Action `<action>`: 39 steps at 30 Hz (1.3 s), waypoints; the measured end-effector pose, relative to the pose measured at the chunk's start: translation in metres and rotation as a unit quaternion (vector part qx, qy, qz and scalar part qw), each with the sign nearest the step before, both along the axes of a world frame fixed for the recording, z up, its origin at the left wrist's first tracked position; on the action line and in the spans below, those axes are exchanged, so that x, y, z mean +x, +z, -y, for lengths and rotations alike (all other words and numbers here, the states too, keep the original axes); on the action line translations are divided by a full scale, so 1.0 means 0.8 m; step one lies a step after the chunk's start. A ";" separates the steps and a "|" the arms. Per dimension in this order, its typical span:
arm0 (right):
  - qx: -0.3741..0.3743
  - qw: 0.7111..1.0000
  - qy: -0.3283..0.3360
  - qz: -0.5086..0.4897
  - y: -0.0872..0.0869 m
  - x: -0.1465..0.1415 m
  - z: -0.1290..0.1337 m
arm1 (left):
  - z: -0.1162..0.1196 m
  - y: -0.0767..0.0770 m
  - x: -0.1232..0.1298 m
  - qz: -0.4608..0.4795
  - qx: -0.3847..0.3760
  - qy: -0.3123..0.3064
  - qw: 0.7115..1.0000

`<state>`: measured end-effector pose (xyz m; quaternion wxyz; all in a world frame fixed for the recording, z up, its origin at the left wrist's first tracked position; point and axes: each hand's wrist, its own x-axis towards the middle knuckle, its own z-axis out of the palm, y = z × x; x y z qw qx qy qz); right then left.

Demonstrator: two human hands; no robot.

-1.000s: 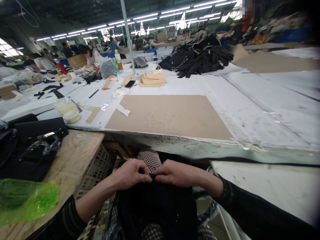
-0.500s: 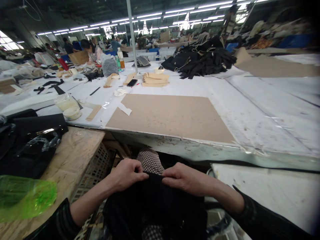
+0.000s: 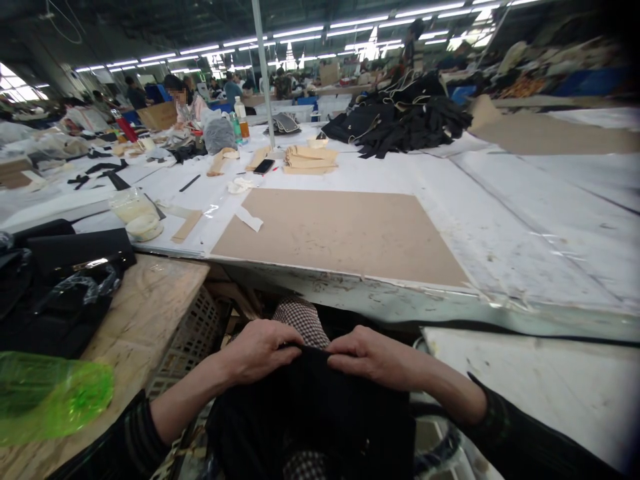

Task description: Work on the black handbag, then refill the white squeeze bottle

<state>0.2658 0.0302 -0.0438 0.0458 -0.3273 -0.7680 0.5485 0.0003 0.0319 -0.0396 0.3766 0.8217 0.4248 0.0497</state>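
A black fabric piece [image 3: 320, 407] lies over my lap, its top edge raised between my hands. My left hand [image 3: 263, 350] pinches that edge, thumb and fingers pressed together on the cloth. Just to the right, my right hand [image 3: 367, 357] grips the same edge, its fingers curled over the far side and partly hidden. A short stretch of the edge shows between the two hands. Checkered trousers [image 3: 303, 320] show behind and below the cloth. What the cloth belongs to, I cannot tell.
Ahead stands a white-covered table [image 3: 520, 240] with a brown sheet [image 3: 340, 233] on it. At left are a glue-like tub [image 3: 144, 227], black bags [image 3: 65, 280] and a green plastic bottle [image 3: 55, 393] on a board. Black fabric pieces [image 3: 410, 120] are heaped farther back; people work beyond.
My left hand has shifted slightly right along the cloth's edge, its fingers now lying more over it. The right hand has barely moved. In the background, a person has moved left.
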 end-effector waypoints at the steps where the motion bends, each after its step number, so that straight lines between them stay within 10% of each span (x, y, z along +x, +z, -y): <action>1: -0.001 1.000 0.011 0.001 0.001 0.001 -0.003 | 0.000 0.001 0.000 -0.005 0.002 -0.017 1.000; 13: -0.005 0.993 0.121 -0.004 0.002 -0.053 -0.046 | 0.002 0.021 0.012 0.070 -0.046 0.002 0.996; 20: 0.009 0.994 0.104 -0.014 0.019 -0.026 -0.053 | -0.004 0.020 -0.014 0.028 -0.094 0.063 0.993; 39: 0.039 0.996 0.079 -0.029 -0.035 -0.031 -0.056 | -0.010 0.006 0.016 0.000 -0.059 0.025 0.998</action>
